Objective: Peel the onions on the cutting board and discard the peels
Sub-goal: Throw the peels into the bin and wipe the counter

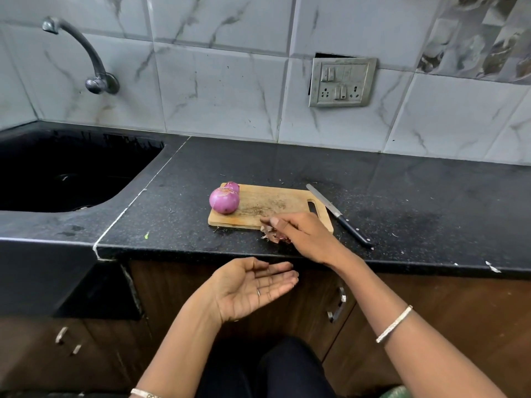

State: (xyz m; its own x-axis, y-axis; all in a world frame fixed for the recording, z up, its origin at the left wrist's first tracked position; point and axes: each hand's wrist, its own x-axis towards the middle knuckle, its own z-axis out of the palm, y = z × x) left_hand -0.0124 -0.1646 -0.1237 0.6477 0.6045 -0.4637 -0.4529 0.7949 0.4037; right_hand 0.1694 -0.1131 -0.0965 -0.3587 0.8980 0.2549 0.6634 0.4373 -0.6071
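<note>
Black counter (pixel 402 196), cutting board (pixel 273 202) near its middle. Left hand (pixel 247 288) waited below the counter edge, palm up, fingers relaxed, empty. Right hand (pixel 301 234) curled over the peels (pixel 270 235) at the board's near edge. Two onions (pixel 224 200) sat on the far left corner, apparently peeled — discarding remained.

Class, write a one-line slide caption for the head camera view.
Right hand gathers onion peels above the open left hand; two onions sit on the cutting board.
</note>
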